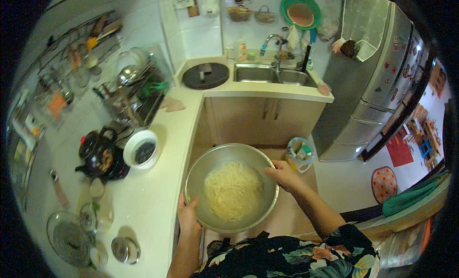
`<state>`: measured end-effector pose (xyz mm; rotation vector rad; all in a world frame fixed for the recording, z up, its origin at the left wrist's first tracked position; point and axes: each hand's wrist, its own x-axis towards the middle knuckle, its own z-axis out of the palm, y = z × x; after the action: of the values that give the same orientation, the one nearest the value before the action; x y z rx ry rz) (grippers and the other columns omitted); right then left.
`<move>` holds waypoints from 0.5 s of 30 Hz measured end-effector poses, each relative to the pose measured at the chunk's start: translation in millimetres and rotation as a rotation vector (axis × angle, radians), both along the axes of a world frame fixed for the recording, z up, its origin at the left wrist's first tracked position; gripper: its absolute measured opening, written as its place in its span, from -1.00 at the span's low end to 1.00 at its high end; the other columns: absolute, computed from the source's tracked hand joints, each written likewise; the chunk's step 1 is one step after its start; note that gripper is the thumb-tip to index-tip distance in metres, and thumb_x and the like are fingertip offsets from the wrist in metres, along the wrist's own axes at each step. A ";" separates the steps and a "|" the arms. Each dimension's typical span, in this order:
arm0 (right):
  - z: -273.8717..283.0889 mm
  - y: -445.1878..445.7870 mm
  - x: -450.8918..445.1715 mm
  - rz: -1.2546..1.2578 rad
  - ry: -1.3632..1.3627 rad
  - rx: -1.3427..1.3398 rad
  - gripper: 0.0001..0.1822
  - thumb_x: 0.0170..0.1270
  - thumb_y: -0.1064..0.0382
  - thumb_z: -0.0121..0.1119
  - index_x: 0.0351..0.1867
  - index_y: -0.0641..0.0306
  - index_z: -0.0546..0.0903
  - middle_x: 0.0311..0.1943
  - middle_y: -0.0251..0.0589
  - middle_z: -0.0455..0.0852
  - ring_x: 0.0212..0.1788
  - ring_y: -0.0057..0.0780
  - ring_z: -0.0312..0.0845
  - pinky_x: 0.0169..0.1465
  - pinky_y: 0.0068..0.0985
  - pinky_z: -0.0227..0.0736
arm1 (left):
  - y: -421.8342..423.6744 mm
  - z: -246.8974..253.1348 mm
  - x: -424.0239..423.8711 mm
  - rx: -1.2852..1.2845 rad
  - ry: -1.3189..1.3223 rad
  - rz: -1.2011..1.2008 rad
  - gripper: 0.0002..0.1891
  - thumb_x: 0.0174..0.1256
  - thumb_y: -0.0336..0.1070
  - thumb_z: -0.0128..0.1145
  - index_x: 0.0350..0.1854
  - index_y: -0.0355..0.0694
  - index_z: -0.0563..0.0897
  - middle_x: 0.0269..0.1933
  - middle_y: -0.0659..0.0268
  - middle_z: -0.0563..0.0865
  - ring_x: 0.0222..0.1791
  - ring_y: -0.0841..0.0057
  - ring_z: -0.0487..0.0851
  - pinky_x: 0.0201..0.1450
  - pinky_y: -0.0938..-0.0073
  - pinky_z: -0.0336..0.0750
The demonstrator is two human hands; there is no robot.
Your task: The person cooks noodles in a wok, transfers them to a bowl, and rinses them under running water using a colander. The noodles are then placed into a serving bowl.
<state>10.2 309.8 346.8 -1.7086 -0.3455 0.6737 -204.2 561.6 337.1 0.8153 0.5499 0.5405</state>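
Note:
A wide stainless steel basin (199,163) hangs in the air in front of my body, beside the counter's edge. Pale thin noodles (233,190) lie heaped in it, apparently in some liquid. My left hand (188,215) grips the basin's near left rim, thumb on the inside. On the opposite side, my right hand (285,175) holds the right rim with the thumb over the edge. The fingers under the basin are hidden from view.
Left runs a pale counter (168,156) bearing a white bowl (141,149) with dark contents, a black kettle (98,152) and a glass lid (70,238). Ahead are a round chopping board (205,75) and a double sink (255,73). A trash bin (300,154) stands before the refrigerator (355,84).

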 end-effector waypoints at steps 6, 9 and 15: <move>39.2 16.3 130.8 -0.091 -0.025 0.049 -0.62 0.37 0.10 0.20 -0.06 0.44 0.70 -0.29 -0.20 0.78 -0.31 -0.50 0.64 -0.18 -0.47 0.56 | 37.6 4.3 168.9 -0.022 -0.009 -0.100 -0.38 0.20 -0.72 -0.03 0.38 -0.25 0.43 0.21 0.07 0.63 0.10 0.25 0.66 0.14 0.22 0.61; 17.1 24.7 212.5 -0.185 -0.013 0.170 -0.61 0.38 0.07 0.22 -0.06 0.43 0.71 -0.26 -0.18 0.79 -0.29 -0.50 0.65 -0.17 -0.48 0.56 | 57.0 9.6 262.4 -0.023 -0.052 -0.178 -0.38 0.20 -0.72 -0.06 0.38 -0.25 0.43 0.21 0.06 0.62 0.11 0.23 0.66 0.15 0.20 0.61; 12.7 49.2 351.0 -0.263 -0.036 0.091 -0.56 0.43 0.07 0.21 0.07 0.46 0.62 -0.18 -0.21 0.75 -0.24 -0.54 0.65 -0.17 -0.50 0.58 | 104.7 10.7 426.6 0.050 -0.118 -0.270 -0.43 0.25 -0.70 -0.08 0.36 -0.30 0.43 0.19 0.04 0.63 0.09 0.23 0.67 0.13 0.20 0.63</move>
<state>361.2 358.9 359.5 -1.6442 -0.1694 0.4281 222.5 666.3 347.9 0.8828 0.3123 0.3519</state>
